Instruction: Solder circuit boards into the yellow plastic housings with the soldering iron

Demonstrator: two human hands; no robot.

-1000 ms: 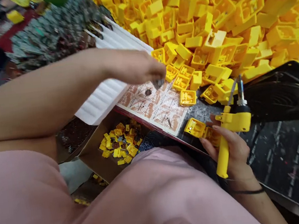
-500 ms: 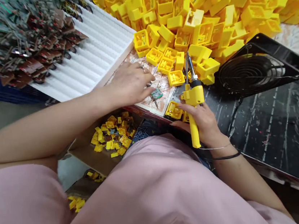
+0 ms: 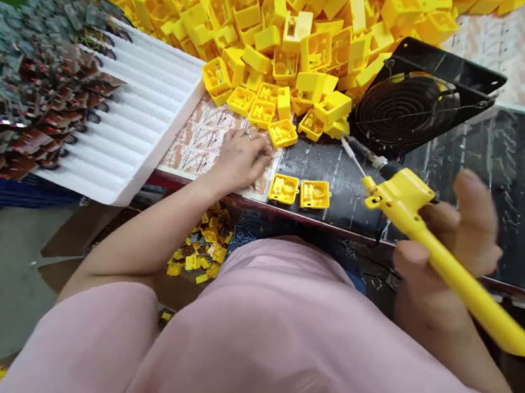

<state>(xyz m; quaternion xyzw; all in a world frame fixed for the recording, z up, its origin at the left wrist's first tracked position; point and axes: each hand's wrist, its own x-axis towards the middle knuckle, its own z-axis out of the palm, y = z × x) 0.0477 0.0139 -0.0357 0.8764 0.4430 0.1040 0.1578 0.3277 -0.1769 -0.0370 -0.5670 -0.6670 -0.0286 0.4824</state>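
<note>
Along the front edge of the table [image 3: 449, 157], two small yellow cases [image 3: 314, 194] lie just beside each other, hollow sides up, between our hands. Our right hand [image 3: 431, 285] grips a yellow soldering gun [image 3: 403, 214], its tip near the black fan [image 3: 400, 109]. Our left hand [image 3: 242, 159] rests on the patterned sheet [image 3: 194, 142], fingers curled down; we cannot tell whether they hold anything. Behind sits a heap of yellow cases [image 3: 316, 49], and a white foam tray [image 3: 138, 119] bears circuit boards [image 3: 34, 97].
</note>
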